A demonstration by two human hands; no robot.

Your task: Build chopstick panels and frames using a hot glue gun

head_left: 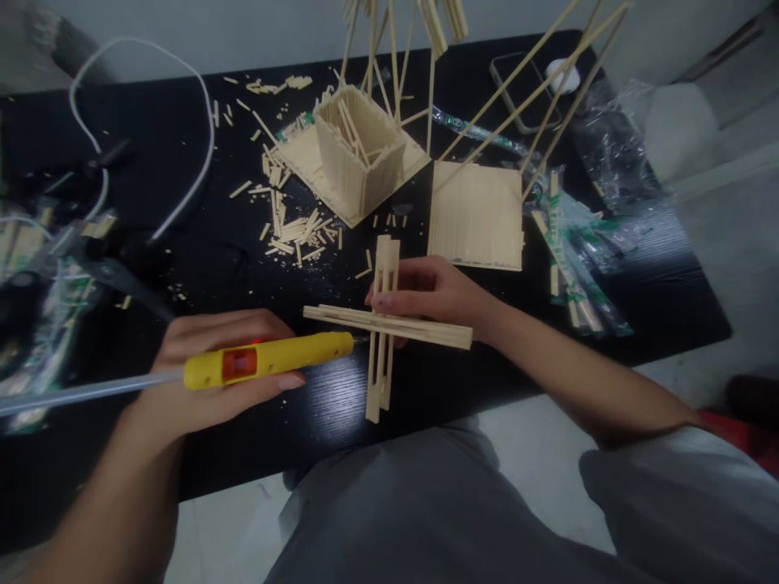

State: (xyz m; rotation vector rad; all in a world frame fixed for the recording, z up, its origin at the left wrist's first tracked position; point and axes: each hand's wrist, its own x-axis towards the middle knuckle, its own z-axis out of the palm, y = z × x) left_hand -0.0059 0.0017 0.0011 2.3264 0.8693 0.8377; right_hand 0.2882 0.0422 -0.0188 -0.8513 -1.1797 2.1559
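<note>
A yellow hot glue gun [298, 359] with a clear glue stick [91, 393] in its back end is gripped by my left hand [207, 365]. Its nozzle points right, at the middle of a cross made of wooden sticks [419, 326]; whether the tip touches the wood I cannot tell. Pinched near the crossing, the cross is held above the table by my right hand [441, 296]. Each arm of the cross is built from several thin sticks with narrow gaps between them. Some of my right fingers are hidden behind the wood.
Behind the cross stands a stick-built box [359, 154] on a square base. To its right lies a square stick panel [478, 215] with long sticks rising from it. Cut stick pieces [304, 235], wrapped chopsticks [578, 268], a phone [523, 89] and a white cable [207, 89] lie around.
</note>
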